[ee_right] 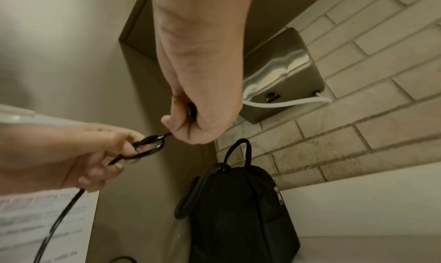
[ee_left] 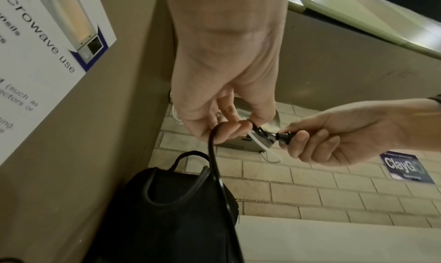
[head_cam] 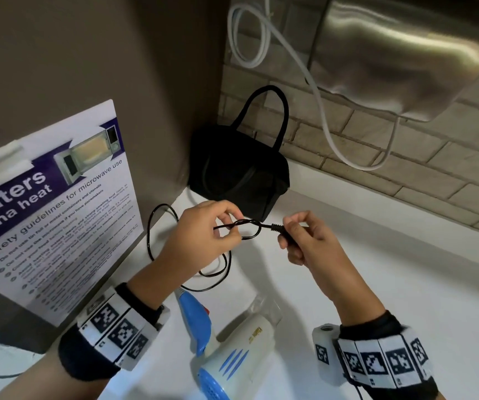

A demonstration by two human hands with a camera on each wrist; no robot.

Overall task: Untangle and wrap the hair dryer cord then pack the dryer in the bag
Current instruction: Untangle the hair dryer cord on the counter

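Above the smooth white counter [head_cam: 376,255], left hand [head_cam: 195,235] pinching a knotted loop of thin black cord [head_cam: 249,226], right hand [head_cam: 310,241] gripping its ribbed plug end, white-and-blue plastic hair dryer [head_cam: 232,356] at 6 o'clock, soft black bag [head_cam: 238,171] at 12.

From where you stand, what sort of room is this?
Probably a shared pantry or washroom corner: a microwave safety poster on the side wall, a steel hand dryer on the tiled wall, and a white counter.
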